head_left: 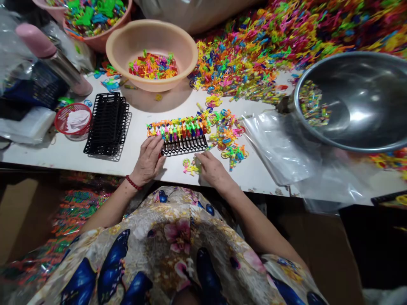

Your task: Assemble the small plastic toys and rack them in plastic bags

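A black plastic rack (185, 147) lies on the white table in front of me. Small colourful plastic toys (181, 127) stand in a row along its far side. My left hand (148, 159) is closed on the rack's left end, fingers on top, with a bit of red by the thumb. At the near right corner of the rack, my right hand (213, 168) has its fingers pinched together; what they hold is hidden. Just beyond its fingertips shows a small striped tube (211, 146). Loose toys (233, 154) lie to the right, and a few yellow-green ones (190, 166) beside the right hand.
Stacked black racks (106, 123) and a red basket (60, 120) with white paper slips stand left. Behind are a peach basin (151, 36) holding toys and a large toy heap (241, 51). Clear plastic bags (280, 148) and a steel bowl (359, 97) are at right.
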`<act>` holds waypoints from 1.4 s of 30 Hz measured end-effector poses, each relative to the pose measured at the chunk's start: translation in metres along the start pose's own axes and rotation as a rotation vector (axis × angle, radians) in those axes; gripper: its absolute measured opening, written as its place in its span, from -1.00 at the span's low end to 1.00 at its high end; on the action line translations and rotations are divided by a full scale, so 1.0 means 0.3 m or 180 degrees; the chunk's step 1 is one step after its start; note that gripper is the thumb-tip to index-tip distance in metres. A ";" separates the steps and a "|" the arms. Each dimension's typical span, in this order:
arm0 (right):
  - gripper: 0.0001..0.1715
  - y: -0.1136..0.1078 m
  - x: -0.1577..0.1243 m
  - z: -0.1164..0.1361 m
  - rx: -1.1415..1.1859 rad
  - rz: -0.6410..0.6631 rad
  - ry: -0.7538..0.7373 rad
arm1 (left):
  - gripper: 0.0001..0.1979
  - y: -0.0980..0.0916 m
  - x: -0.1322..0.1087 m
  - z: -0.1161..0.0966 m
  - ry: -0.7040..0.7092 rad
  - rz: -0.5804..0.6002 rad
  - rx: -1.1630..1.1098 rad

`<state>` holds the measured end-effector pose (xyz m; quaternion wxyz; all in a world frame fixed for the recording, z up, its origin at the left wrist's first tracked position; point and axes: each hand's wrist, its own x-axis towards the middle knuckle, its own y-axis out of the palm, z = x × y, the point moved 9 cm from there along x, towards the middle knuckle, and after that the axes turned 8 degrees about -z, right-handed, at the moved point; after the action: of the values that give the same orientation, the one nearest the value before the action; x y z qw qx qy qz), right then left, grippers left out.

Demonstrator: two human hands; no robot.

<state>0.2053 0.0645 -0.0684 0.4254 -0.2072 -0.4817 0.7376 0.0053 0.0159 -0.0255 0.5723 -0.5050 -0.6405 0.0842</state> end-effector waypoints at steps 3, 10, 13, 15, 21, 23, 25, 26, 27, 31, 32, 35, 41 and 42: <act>-0.66 -0.008 -0.005 -0.018 -0.0026 0.0013 -0.0131 | -0.29 -0.007 0.006 0.016 -0.0109 -0.0018 -0.0148; -0.75 -0.001 -0.012 0.058 -0.0535 0.0077 -0.0691 | -0.38 -0.002 -0.002 0.007 0.0005 0.0216 0.0084; -0.73 0.016 -0.015 0.075 -0.0332 0.0099 -0.0701 | -0.41 0.000 -0.007 0.004 0.0054 0.0267 0.0245; -0.74 0.030 -0.009 0.075 0.0029 0.0023 -0.0567 | -0.40 0.000 -0.006 0.002 0.0098 0.0285 0.0259; -0.75 0.093 0.078 0.095 0.1620 -0.0368 0.0062 | -0.38 -0.015 0.023 -0.009 0.0222 0.0207 0.0043; -0.77 0.105 0.121 0.122 0.1984 -0.0510 0.0102 | -0.37 -0.020 0.031 -0.010 0.0212 0.0174 -0.0095; -0.74 0.114 0.161 0.155 0.2194 -0.0631 0.0002 | -0.35 -0.027 0.036 -0.010 0.0195 0.0128 -0.0211; -0.71 0.122 0.178 0.168 0.2236 -0.0656 -0.0050 | -0.34 -0.028 0.036 -0.008 0.0176 0.0124 -0.0242; -0.70 0.133 0.193 0.176 0.2242 -0.0662 -0.0076 | -0.34 -0.027 0.035 -0.007 0.0151 0.0143 -0.0254; -0.73 0.181 0.230 0.194 0.2110 -0.0667 -0.0212 | -0.35 -0.022 0.033 -0.001 0.0057 0.0209 -0.0272; -0.76 0.187 0.233 0.201 0.2057 -0.0662 -0.0300 | -0.35 -0.022 0.033 -0.002 0.0054 0.0205 -0.0280; -0.84 0.197 0.237 0.227 0.1853 -0.0558 -0.0591 | -0.33 -0.023 0.036 -0.001 0.0055 0.0196 -0.0282; -0.78 0.203 0.252 0.251 0.1431 -0.0126 -0.0669 | -0.32 -0.020 0.037 -0.009 0.0297 0.0334 -0.0213; -0.77 0.202 0.256 0.250 0.1364 -0.0097 -0.0636 | -0.33 -0.017 0.034 -0.008 0.0312 0.0379 -0.0194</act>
<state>0.0833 0.0776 -0.0803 0.4210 -0.0309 -0.3569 0.8333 0.0060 0.0200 -0.0145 0.5814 -0.5629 -0.5829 0.0737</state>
